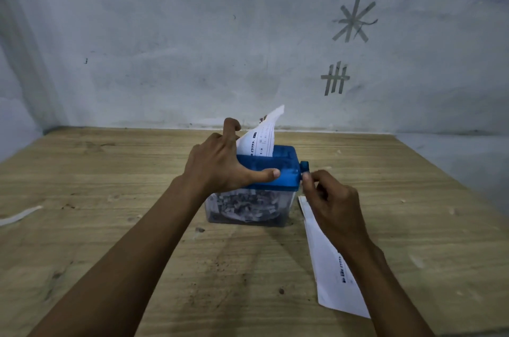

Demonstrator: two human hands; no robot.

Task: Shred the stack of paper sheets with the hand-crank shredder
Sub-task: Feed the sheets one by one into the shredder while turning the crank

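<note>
shredder (268, 171) sits mid-table (110, 171), long axis l-r, crank (304, 167) on its r end. l hand (220, 160) grips the blue top, thumb on front, fingers over the back. r hand (330, 199) pinches the crank. sheet (263, 138) stands in the slot, tip leaning back-right. stack (327, 262) lies under the r wrist, long axis toward the viewer. print too blurred to read.

One shredder (268, 171), two hands (220, 163) (330, 204).
</note>
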